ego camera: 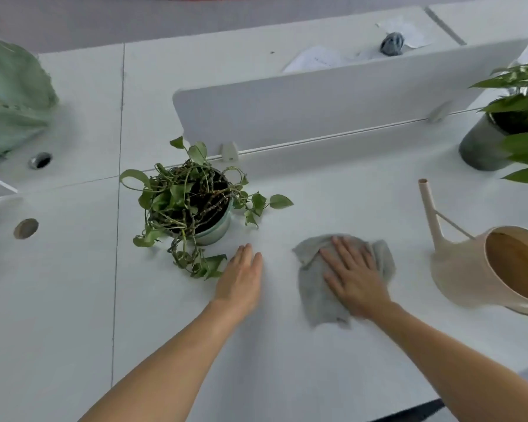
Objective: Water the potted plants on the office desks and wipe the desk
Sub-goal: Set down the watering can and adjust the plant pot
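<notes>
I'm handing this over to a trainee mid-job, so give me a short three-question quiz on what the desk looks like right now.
1. True or false: the right hand lies flat on the cloth.
2. Which hand is nearer the small potted plant: A) left hand B) right hand?
3. Fill in: the watering can stands to the ____ of the cloth.

Key: 1 true; 2 A; 3 right.

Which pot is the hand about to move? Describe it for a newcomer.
Find the white divider panel across the desk. At its left end stands a pale green pot, just beyond the left hand. Unlike the dark grey pot far right, it holds sparse, tangled trailing vines.
</notes>
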`<state>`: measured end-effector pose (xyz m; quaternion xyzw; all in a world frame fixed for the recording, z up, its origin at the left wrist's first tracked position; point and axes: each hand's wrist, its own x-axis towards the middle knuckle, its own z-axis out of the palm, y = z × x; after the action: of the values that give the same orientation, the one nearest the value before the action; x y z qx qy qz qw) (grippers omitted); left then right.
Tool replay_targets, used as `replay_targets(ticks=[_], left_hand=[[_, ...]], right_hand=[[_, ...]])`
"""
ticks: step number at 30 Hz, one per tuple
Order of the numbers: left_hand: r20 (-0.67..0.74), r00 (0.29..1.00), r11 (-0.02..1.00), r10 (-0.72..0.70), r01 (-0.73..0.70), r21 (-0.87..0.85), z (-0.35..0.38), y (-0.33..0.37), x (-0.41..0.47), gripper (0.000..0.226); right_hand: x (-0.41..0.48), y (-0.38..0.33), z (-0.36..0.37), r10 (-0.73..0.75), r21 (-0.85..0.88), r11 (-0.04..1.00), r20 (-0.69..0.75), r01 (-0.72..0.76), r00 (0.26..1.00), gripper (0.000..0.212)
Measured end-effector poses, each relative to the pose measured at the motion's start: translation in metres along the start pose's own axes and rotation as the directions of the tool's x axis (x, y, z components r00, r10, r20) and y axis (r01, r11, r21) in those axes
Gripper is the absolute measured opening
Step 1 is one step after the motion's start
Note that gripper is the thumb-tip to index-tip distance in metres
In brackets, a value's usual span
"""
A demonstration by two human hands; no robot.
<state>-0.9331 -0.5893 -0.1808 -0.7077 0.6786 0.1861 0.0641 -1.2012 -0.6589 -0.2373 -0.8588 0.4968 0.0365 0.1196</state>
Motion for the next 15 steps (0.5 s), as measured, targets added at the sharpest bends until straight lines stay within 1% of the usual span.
replay_targets(ticks=[1,2,3,4,5,6,7,8,9,10,11,12,13,14,15], left_hand=[[-0.013,1.000,1.000,-0.014,0.014,0.025,0.002,-0.001,0.010,0.067],[-0.032,0.999,0.999,-0.029,0.030,0.038,0.004,-0.003,0.021,0.066],[-0.057,0.997,0.998,-0.043,0.045,0.035,0.007,-0.004,0.030,0.062],[-0.092,0.994,0.998,-0.059,0.061,0.022,0.013,-0.006,0.037,0.057],[-0.137,0.987,0.996,-0.081,0.083,0.011,0.020,-0.008,0.042,0.052],[-0.171,0.980,0.995,-0.100,0.103,0.010,0.028,-0.009,0.046,0.050],[-0.191,0.976,0.994,-0.107,0.110,0.005,0.035,-0.009,0.046,0.050],[-0.211,0.972,0.995,-0.102,0.103,-0.006,0.040,-0.008,0.044,0.051],[-0.221,0.970,0.995,-0.099,0.096,-0.022,0.044,-0.006,0.042,0.053],[-0.247,0.964,0.995,-0.096,0.092,-0.031,0.045,-0.005,0.041,0.054],[-0.258,0.961,0.994,-0.103,0.094,-0.049,0.045,-0.004,0.042,0.055],[-0.267,0.958,0.994,-0.108,0.095,-0.063,0.045,-0.002,0.042,0.055],[-0.269,0.957,0.994,-0.105,0.090,-0.068,0.046,0.000,0.042,0.056],[-0.269,0.957,0.993,-0.106,0.089,-0.072,0.047,0.001,0.043,0.057],[-0.272,0.957,0.993,-0.106,0.088,-0.075,0.049,0.001,0.044,0.059]], right_hand=[[0.020,0.023,-0.011,0.144,0.006,0.990,-0.014,-0.144,0.989,0.065],[0.043,0.043,-0.021,0.346,0.069,0.936,-0.022,-0.344,0.938,0.063],[0.063,0.055,-0.029,0.540,0.161,0.833,-0.021,-0.530,0.842,0.062],[0.081,0.054,-0.032,0.677,0.228,0.718,-0.011,-0.658,0.736,0.062],[0.095,0.042,-0.032,0.734,0.259,0.657,-0.011,-0.707,0.679,0.063],[0.105,0.023,-0.027,0.700,0.237,0.697,-0.019,-0.677,0.714,0.064],[0.107,0.000,-0.023,0.565,0.182,0.814,-0.028,-0.551,0.825,0.066],[0.103,-0.019,-0.016,0.348,0.114,0.932,-0.002,-0.345,0.938,0.067],[0.100,-0.026,-0.012,0.139,0.065,0.988,0.036,-0.141,0.990,0.069],[0.105,-0.020,-0.017,0.017,0.037,0.999,0.050,-0.019,0.999,0.071],[0.120,-0.001,-0.024,-0.015,0.021,1.000,0.032,0.014,0.999,0.073],[0.138,0.023,-0.032,0.066,0.015,0.998,0.002,-0.066,0.998,0.072],[0.160,0.048,-0.039,0.227,0.020,0.974,-0.034,-0.227,0.973,0.070],[0.183,0.070,-0.048,0.425,0.075,0.904,-0.048,-0.421,0.904,0.069],[0.206,0.087,-0.058,0.598,0.151,0.796,-0.046,-0.586,0.800,0.069]])
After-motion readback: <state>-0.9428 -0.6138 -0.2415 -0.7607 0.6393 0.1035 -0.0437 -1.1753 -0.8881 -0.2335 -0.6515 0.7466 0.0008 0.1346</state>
